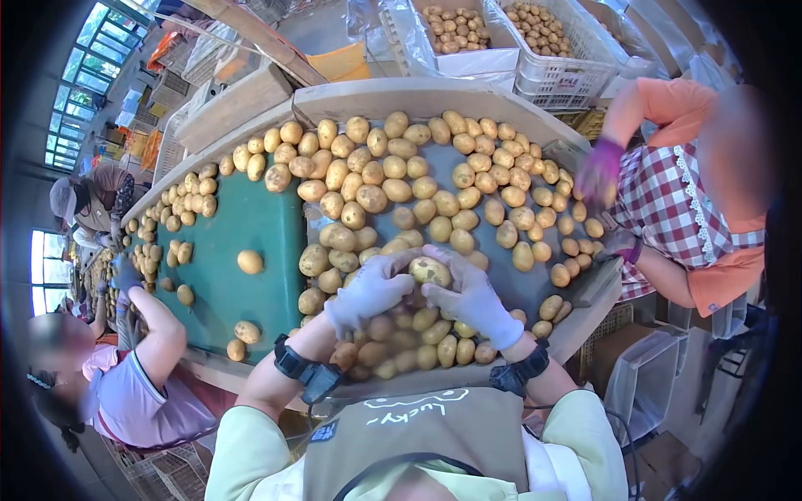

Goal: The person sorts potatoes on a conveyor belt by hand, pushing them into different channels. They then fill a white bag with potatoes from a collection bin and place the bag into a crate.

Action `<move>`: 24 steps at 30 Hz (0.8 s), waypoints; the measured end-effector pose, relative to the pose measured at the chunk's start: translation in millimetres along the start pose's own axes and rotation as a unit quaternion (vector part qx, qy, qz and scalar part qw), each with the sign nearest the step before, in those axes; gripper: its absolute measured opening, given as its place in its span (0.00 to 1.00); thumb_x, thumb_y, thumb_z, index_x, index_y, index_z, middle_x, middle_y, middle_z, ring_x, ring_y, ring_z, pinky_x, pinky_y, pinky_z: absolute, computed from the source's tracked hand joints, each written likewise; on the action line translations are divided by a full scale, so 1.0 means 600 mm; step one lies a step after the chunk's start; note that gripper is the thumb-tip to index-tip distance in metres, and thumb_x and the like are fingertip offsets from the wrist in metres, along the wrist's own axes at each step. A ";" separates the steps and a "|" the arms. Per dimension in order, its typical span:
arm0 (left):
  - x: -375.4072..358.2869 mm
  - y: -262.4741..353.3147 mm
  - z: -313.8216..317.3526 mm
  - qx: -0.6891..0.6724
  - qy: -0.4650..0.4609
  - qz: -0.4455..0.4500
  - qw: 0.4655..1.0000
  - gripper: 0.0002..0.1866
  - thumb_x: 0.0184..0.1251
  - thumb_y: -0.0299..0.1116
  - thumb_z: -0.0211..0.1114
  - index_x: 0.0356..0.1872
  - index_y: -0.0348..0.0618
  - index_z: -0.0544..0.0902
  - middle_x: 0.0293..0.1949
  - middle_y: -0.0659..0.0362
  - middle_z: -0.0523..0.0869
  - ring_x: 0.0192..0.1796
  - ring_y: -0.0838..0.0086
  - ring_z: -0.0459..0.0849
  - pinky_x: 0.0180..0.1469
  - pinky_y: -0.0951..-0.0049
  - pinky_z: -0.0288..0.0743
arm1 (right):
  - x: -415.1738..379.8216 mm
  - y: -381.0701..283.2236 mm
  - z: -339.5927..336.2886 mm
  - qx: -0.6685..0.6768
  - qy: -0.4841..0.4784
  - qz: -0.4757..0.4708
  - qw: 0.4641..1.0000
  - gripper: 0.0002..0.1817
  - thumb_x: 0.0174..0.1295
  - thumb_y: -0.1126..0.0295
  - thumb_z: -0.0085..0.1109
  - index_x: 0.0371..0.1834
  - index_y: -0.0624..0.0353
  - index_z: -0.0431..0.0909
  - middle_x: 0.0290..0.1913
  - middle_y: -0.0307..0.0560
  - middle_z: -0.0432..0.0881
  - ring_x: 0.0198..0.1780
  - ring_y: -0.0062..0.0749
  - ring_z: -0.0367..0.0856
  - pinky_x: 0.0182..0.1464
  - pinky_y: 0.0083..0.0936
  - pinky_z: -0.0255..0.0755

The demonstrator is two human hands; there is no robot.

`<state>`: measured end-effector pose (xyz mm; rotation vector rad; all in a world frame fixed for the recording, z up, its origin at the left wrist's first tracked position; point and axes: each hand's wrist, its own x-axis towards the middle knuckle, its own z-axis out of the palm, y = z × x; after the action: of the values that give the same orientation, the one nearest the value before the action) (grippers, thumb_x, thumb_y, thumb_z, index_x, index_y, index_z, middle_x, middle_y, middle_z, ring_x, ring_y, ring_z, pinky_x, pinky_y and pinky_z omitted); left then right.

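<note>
My left hand (369,290) and my right hand (469,294), both in pale gloves, close together around one potato (429,270) held just above the heap. Below them lies a dense pile of yellow potatoes (418,342) at the near edge of the sorting table (251,225). More potatoes (418,175) cover the grey section beyond my hands. Black bands sit on both my wrists.
A person in a checked shirt with purple gloves (600,171) works at the right side. Another person (134,367) reaches in from the left onto the green belt with scattered potatoes. White crates of potatoes (551,42) stand behind the table. A further worker (92,200) stands far left.
</note>
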<state>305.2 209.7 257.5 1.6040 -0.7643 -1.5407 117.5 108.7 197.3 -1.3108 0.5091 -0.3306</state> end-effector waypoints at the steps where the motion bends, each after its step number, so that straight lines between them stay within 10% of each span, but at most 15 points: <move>1: -0.002 0.004 0.006 -0.001 -0.001 0.001 1.000 0.28 0.70 0.28 0.56 0.72 0.38 0.78 0.41 0.60 0.89 0.36 0.81 0.86 0.34 0.79 0.81 | -0.004 0.006 0.002 -0.001 0.001 0.000 1.000 0.35 0.67 0.66 0.73 0.78 0.57 0.73 0.71 0.52 0.81 0.64 0.34 0.85 0.68 0.31 0.78; 6: -0.006 0.007 0.016 0.089 0.040 0.008 0.995 0.28 0.75 0.32 0.62 0.75 0.40 0.74 0.40 0.63 0.88 0.33 0.84 0.84 0.33 0.81 0.80 | 0.004 0.009 0.016 -0.117 -0.030 -0.130 0.984 0.39 0.66 0.72 0.70 0.83 0.54 0.68 0.77 0.51 0.77 0.73 0.35 0.79 0.73 0.32 0.74; 9: -0.001 -0.027 -0.002 -0.010 0.001 -0.013 1.000 0.28 0.76 0.32 0.64 0.75 0.40 0.75 0.40 0.63 0.89 0.33 0.85 0.84 0.32 0.81 0.79 | -0.008 -0.022 0.009 0.022 -0.042 0.053 0.997 0.41 0.64 0.77 0.68 0.83 0.56 0.66 0.79 0.51 0.75 0.79 0.38 0.73 0.77 0.32 0.69; 15: -0.028 -0.033 0.013 0.057 0.012 -0.023 0.998 0.20 0.78 0.28 0.59 0.67 0.39 0.82 0.40 0.62 0.90 0.32 0.85 0.85 0.31 0.79 0.78 | -0.026 -0.011 0.021 -0.172 -0.090 -0.093 0.976 0.39 0.67 0.76 0.66 0.83 0.56 0.67 0.78 0.54 0.75 0.78 0.41 0.74 0.78 0.32 0.68; 19: -0.058 -0.050 -0.021 0.054 0.014 -0.010 0.998 0.22 0.76 0.30 0.62 0.69 0.42 0.81 0.43 0.60 0.92 0.36 0.76 0.88 0.37 0.71 0.83 | -0.026 -0.002 -0.008 -0.045 -0.117 -0.021 0.992 0.39 0.65 0.69 0.69 0.81 0.54 0.70 0.81 0.55 0.70 0.80 0.48 0.70 0.79 0.42 0.65; 21: -0.067 -0.052 -0.054 0.508 0.131 0.222 0.822 0.30 0.72 0.36 0.66 0.75 0.46 0.77 0.58 0.53 0.90 0.56 0.60 0.89 0.59 0.55 0.82 | -0.015 -0.022 -0.025 -0.584 0.096 -0.041 0.805 0.38 0.61 0.59 0.73 0.77 0.45 0.76 0.81 0.53 0.69 0.83 0.54 0.63 0.79 0.57 0.58; 24: -0.068 -0.043 -0.076 0.677 0.195 0.175 0.688 0.35 0.69 0.45 0.68 0.77 0.49 0.75 0.73 0.50 0.80 0.77 0.46 0.74 0.78 0.40 0.62 | -0.024 0.012 -0.011 -0.528 -0.096 -0.257 0.803 0.35 0.57 0.49 0.74 0.72 0.35 0.81 0.78 0.51 0.69 0.82 0.56 0.60 0.77 0.68 0.53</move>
<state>344.7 263.3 256.1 2.3795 -2.0405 -0.0716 101.4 112.2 191.6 -2.5686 0.1099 -0.3594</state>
